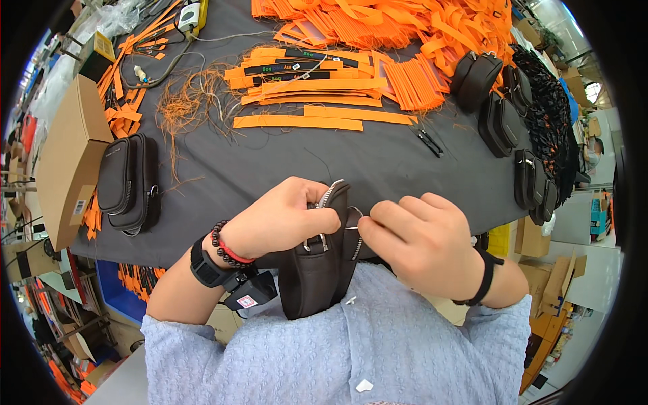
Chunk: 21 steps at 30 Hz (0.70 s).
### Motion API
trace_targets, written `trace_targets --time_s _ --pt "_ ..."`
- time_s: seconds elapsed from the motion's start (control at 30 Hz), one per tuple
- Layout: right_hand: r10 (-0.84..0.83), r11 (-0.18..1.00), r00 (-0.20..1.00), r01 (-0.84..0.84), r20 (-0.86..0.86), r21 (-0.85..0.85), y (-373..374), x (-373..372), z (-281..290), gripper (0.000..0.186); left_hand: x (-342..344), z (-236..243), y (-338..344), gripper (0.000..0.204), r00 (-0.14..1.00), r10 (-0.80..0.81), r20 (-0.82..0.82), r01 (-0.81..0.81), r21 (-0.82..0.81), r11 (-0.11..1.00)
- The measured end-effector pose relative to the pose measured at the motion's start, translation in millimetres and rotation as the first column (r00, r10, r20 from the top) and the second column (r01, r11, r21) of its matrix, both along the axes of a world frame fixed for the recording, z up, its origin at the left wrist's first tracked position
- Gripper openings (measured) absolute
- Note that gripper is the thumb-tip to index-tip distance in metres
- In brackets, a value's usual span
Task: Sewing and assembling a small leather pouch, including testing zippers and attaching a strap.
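Observation:
A small dark brown bag [307, 283] with silver zippers is held upright against my shirt, at the table's near edge. My left hand [283, 219] is closed on its top left side, thumb and fingers gripping beside the open zipper edge [331, 194]. At the bag's right side, my right hand [422, 243] is closed in a pinch at the second zipper [357, 246]. Whether its fingertips hold the zipper's pull or the edge cannot be made out. The bag's lower back is hidden against my body.
Similar dark bags stand at the left [128, 182] and several more at the right [499, 125]. Orange straps [317, 94] and loose orange threads [196, 98] lie on the dark tablecloth. Black thread snips [426, 140] rest right of centre. A cardboard box [71, 162] flanks the left edge.

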State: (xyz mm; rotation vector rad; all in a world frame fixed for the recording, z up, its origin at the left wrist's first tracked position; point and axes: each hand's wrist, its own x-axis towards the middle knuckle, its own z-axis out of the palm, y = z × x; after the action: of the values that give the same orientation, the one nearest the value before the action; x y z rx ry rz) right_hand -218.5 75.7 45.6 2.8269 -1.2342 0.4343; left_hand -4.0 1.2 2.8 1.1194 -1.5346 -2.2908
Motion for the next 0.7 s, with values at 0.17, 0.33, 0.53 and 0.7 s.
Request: trace_targets --time_s 0.17,0.33,0.53,0.7 --pt "-0.047 0.978 0.917 -0.037 0.395 0.204 -6.3 -9.7 -34.1 0.013 3.6 -5.8 1.5 0.011 0.996 0.050 -0.072 -0.047 0.045 0.998" --pt "-0.278 0.846 0.706 -0.142 0.652 0.515 -5.4 -7.9 -50.7 0.010 7.0 -7.5 0.1 0.011 0.996 0.043 -0.082 -0.039 0.048 0.998" --pt "-0.217 0.910 0.753 -0.074 0.621 0.407 -5.1 -8.2 -45.1 0.014 6.0 -5.7 0.9 0.012 0.996 0.042 -0.078 -0.038 0.055 0.998" --pt "-0.007 1.000 0.963 0.012 0.268 -0.014 -4.4 -13.3 -27.6 0.021 8.1 4.5 -1.1 0.024 0.998 -0.024 -0.054 0.028 0.069 0.997"
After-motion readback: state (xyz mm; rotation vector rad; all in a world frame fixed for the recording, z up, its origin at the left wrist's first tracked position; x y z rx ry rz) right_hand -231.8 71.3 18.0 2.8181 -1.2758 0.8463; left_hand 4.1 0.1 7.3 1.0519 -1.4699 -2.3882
